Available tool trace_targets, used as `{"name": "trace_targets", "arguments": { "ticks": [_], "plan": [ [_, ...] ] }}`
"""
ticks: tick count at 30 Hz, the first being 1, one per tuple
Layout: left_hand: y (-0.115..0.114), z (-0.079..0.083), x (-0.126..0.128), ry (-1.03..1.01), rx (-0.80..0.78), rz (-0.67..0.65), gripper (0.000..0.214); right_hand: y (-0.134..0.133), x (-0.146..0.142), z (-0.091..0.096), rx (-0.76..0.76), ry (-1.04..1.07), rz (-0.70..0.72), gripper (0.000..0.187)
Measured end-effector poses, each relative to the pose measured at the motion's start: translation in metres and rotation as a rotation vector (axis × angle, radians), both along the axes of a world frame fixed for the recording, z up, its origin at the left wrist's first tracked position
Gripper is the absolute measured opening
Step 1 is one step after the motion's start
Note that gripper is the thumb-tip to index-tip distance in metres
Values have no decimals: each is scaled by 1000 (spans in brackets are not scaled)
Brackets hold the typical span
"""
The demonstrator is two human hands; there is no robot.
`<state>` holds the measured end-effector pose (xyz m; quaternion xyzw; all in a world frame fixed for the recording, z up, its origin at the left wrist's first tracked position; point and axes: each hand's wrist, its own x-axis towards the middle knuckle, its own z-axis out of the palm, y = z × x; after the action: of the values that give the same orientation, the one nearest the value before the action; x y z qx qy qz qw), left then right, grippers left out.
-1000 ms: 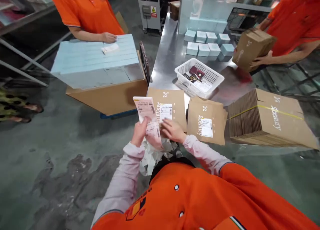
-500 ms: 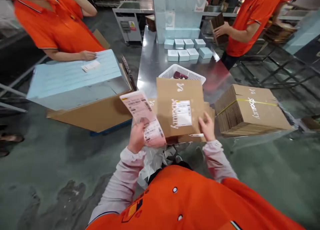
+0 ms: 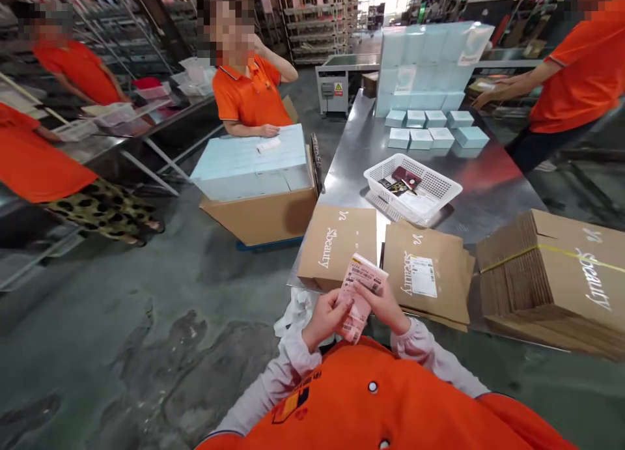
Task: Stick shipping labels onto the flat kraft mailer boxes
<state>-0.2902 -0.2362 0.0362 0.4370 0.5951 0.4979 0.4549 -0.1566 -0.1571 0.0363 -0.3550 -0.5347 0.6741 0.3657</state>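
A sheaf of pink printed shipping labels (image 3: 360,310) is held in front of my chest. My left hand (image 3: 326,316) grips its lower left edge, thumb on top. From the other side, my right hand (image 3: 383,305) closes on the labels with its fingers across the upper part. Just beyond, a flat cardboard carton (image 3: 398,248) with a white label (image 3: 424,277) lies on a stack of flat cartons. To its left sits another carton (image 3: 349,232) printed with white lettering, without a visible label.
On the metal table (image 3: 342,150) are a white basket (image 3: 444,193) with small items, small pale-blue boxes (image 3: 424,139) and a wall of larger pale-blue packs (image 3: 415,56). A strapped carton bundle (image 3: 517,274) lies right. A co-worker (image 3: 249,98) leans on a loaded blue stack (image 3: 254,163).
My right hand has left the labelled carton and now holds the labels too. The labels have moved right and closer to my body. The view has tilted up and turned left.
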Motion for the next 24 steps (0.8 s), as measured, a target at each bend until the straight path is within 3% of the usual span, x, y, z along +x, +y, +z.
{"name": "trace_targets", "arguments": {
  "ticks": [10,19,24],
  "plan": [
    [-10,-13,3,-105,-42,13,56,1,6,-3,-25,-17,75,47],
    [-12,-25,4,-109,-59,-40,59,-3,10,-11,-54,-26,39,51],
    [-1,-12,-2,-29,29,28,56,-3,9,-9,81,-40,88,48]
  ]
}}
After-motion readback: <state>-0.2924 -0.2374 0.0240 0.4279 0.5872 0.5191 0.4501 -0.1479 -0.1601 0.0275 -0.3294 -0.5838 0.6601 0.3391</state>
